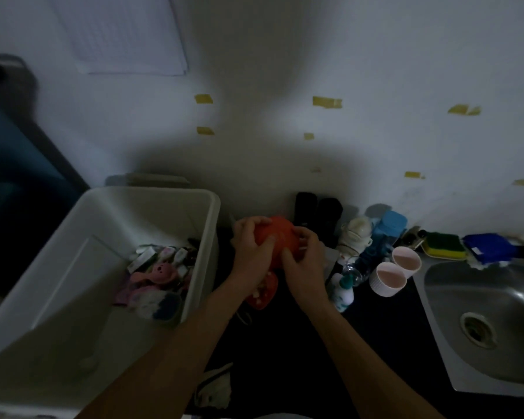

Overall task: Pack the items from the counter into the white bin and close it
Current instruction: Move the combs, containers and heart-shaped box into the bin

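Both forearms (170,352) rise from the bottom edge of the frame and meet at centre, just right of the white bin (152,213), which fills the left half and has small pink and white things heaped in its near right corner.

The risk, as I judge it, lies in the crowding and the poor light. A red piece (266,293) sits on the dark counter (375,343) directly under the wrists, and a small bottle (342,290) and two pale cups (387,278) stand close by at centre right. A careless sweep of the right elbow toward the bin could knock these over, or send one into the sink (481,297) at the right edge. The bin's tall near wall could also catch the load if it is carried across too low.

The left hand (251,246) has its fingers curled over the left side of a rounded orange object (280,234), thumb across its front. The right hand (303,261) clasps the opposite side, fingers bent round it. Held between them, the object hangs above the counter, beside the bin's right rim, not yet inside.
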The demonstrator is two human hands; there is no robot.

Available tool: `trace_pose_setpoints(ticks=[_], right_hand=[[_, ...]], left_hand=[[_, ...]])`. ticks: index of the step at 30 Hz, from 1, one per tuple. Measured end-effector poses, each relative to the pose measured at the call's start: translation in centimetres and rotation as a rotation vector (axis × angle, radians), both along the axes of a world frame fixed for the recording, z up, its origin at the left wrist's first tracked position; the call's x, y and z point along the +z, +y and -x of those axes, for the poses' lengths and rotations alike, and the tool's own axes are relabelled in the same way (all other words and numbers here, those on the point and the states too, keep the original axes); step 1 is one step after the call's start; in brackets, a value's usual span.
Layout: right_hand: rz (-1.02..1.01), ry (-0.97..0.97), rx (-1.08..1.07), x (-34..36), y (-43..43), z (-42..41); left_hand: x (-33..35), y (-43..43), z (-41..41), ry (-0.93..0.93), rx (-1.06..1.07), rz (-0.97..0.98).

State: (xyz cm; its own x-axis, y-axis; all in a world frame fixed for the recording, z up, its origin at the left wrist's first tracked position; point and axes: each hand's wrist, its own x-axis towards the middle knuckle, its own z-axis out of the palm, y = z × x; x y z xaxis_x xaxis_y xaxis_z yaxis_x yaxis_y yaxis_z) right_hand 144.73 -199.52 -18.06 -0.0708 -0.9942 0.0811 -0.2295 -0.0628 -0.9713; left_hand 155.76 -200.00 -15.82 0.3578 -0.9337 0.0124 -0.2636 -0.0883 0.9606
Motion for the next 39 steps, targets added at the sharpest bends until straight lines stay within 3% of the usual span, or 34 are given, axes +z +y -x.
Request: trace_pose_setpoints(ticks=[8,12,20,25,29,39], right_hand=[[0.099,-0.009,0.012,2.8,0.1,-3.6],[0.117,-0.023,0.032,3.4,1.0,-5.6],[0.031,-0.131,0.185,5.2,2.3,-10.1],[-0.033,-0.090,0.268,5.7,2.7,-15.1],[-0.058,-0.140,0.343,5.1,3.9,-19.6],[-0.335,-0.079,0.465,0.6,6.5,-26.7]], left_hand=[[1.7,1.2,-4.4,0.054,0.009,0.097],[2.4,2.0,-6.6,0.204,-0.018,0.074],[3.6,3.4,-11.1,0.350,0.085,0.031],[4.3,5.4,-15.9,0.418,0.201,0.025],[3.4,8.0,-20.3,0.347,0.298,-0.062],[-1.6,11.2,-26.4,0.271,0.506,-0.248]])
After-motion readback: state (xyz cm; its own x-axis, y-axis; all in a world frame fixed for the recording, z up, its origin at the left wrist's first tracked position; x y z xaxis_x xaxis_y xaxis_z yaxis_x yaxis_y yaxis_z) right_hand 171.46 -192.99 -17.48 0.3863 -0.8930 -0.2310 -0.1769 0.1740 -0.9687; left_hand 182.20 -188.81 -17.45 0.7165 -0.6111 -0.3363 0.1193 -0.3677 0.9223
